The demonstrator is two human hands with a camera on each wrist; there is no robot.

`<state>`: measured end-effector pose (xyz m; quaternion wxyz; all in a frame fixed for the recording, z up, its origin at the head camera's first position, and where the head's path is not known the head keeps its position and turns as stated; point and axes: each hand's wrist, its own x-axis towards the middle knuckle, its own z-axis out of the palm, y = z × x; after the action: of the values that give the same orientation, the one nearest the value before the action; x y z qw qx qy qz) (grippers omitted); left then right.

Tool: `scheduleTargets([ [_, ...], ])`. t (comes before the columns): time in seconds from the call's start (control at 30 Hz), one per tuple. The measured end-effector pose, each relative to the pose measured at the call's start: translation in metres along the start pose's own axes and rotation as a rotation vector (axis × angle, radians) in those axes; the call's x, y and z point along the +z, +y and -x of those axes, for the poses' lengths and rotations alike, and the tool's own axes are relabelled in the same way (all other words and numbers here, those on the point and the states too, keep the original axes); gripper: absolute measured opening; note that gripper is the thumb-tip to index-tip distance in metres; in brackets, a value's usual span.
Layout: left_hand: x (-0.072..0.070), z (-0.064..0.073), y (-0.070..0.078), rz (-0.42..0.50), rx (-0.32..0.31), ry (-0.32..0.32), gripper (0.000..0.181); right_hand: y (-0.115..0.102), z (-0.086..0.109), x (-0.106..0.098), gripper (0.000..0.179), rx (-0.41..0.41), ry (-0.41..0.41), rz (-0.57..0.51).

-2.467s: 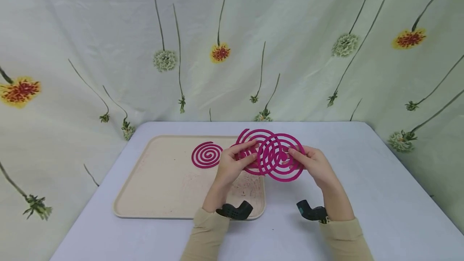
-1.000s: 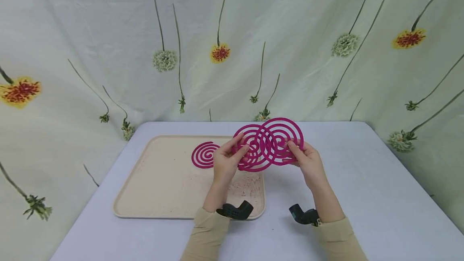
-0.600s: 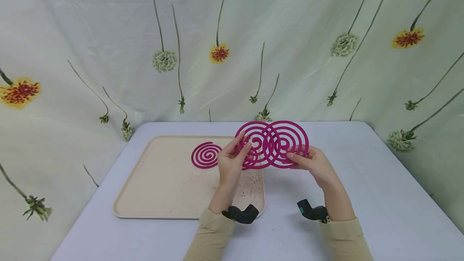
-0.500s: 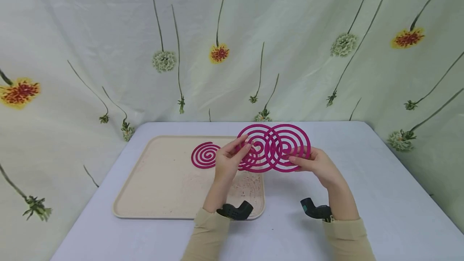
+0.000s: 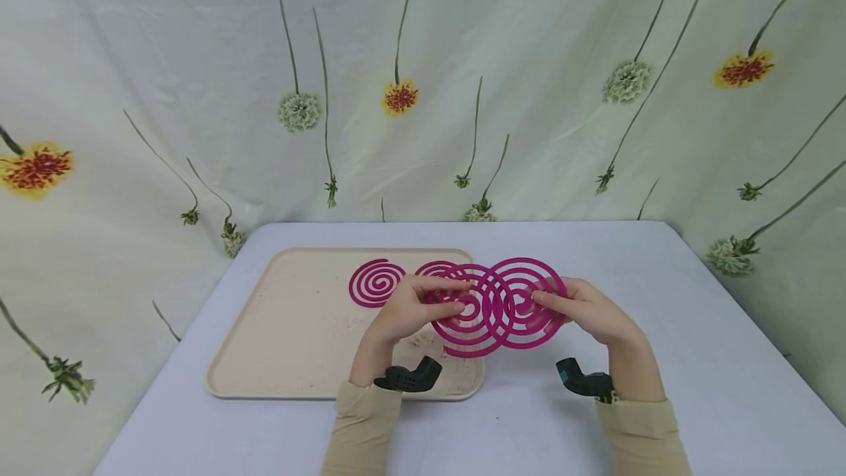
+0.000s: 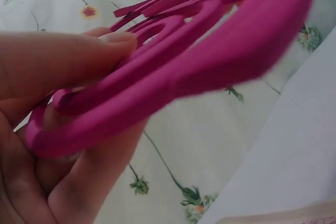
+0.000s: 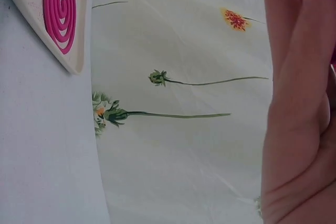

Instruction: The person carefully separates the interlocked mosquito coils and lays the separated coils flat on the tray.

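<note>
Two magenta mosquito coils are held up in front of me, overlapping at their inner edges. My left hand (image 5: 406,311) pinches the left mosquito coil (image 5: 479,352) between thumb and fingers. In the left wrist view, the thumb lies along the rings of a magenta coil (image 6: 173,85), with fingers underneath. My right hand (image 5: 595,312) pinches the right mosquito coil (image 5: 522,305) near its outer rings, thumb in front. Whether the two are interlaced or only lapped, I cannot tell. In the right wrist view, my right hand (image 7: 302,103) shows at the edge, its grip mostly cut off.
A beige tray (image 5: 284,329) lies on the white table (image 5: 661,285). On it rest a magenta coil (image 5: 377,283) and another coil (image 5: 436,267), partly hidden by my left hand and the held coil. Reddish crumbs mark the tray. A flowered cloth (image 5: 542,94) hangs behind.
Both hands have lowered the held coils towards me, tilting them. The left wrist has turned, its fingers now pointing right. A second coil on the tray has come into fuller view.
</note>
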<state>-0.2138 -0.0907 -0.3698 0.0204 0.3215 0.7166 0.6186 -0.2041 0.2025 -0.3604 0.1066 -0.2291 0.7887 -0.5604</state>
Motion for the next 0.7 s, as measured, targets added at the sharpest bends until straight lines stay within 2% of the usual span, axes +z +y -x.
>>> scheduleTargets([
  [0.07,0.003,-0.001,0.001,0.017,-0.029,0.088,0.031,-0.001,-0.002,0.003,0.029,-0.012,0.068,-0.008],
  [0.2,0.015,-0.007,0.001,0.097,-0.065,0.318,0.031,-0.005,-0.008,0.015,0.034,-0.012,0.257,-0.067],
  [0.3,0.025,-0.012,0.0,0.15,-0.046,0.481,0.029,-0.009,-0.014,0.028,0.041,0.031,0.424,-0.14],
  [0.4,0.034,-0.016,-0.003,0.192,-0.002,0.595,0.029,-0.011,-0.022,0.045,0.043,0.063,0.577,-0.231],
  [0.47,0.039,-0.017,-0.003,0.206,0.012,0.629,0.031,-0.011,-0.027,0.054,0.041,0.051,0.652,-0.278],
  [0.53,0.041,-0.017,-0.003,0.22,0.027,0.623,0.034,-0.01,-0.031,0.062,0.039,0.023,0.697,-0.313],
  [0.63,0.038,-0.016,-0.003,0.21,0.042,0.546,0.04,-0.009,-0.033,0.064,0.038,0.001,0.704,-0.345],
  [0.7,0.032,-0.015,-0.003,0.2,0.037,0.477,0.041,-0.009,-0.031,0.058,0.039,0.015,0.662,-0.345],
])
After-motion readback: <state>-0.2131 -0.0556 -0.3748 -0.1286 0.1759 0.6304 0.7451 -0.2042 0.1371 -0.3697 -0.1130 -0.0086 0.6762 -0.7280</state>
